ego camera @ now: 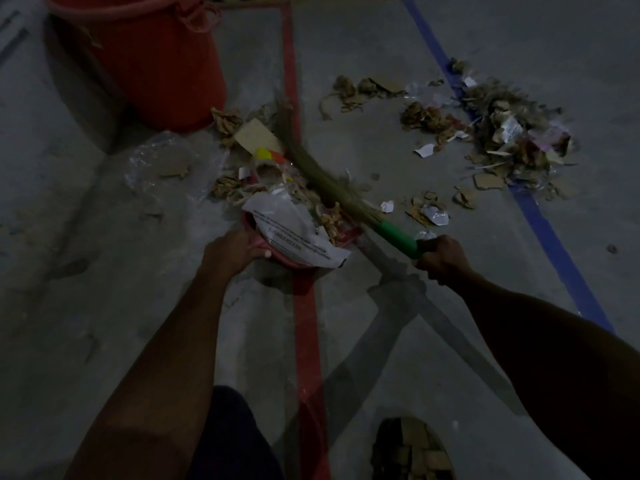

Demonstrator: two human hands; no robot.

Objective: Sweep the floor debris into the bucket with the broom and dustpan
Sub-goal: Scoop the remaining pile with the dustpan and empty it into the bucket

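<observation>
My left hand point(230, 249) grips the near rim of a red dustpan point(294, 259) resting on the floor. Torn paper, a white printed sheet point(294, 233) and cardboard scraps fill the pan. My right hand point(443, 259) holds the green handle point(394, 237) of a grass broom point(311, 164), whose bristles lie blurred across the debris at the pan's mouth. A red bucket point(156, 57) stands at the upper left, just beyond the pan. A large debris pile point(509, 140) of cardboard and paper lies to the right on the floor.
A red floor stripe point(306, 323) runs under the dustpan towards me, and a blue stripe point(547, 230) crosses the right side. Clear plastic wrap point(159, 161) lies left of the pan. Loose scraps point(429, 209) dot the floor. My foot point(412, 448) shows at the bottom.
</observation>
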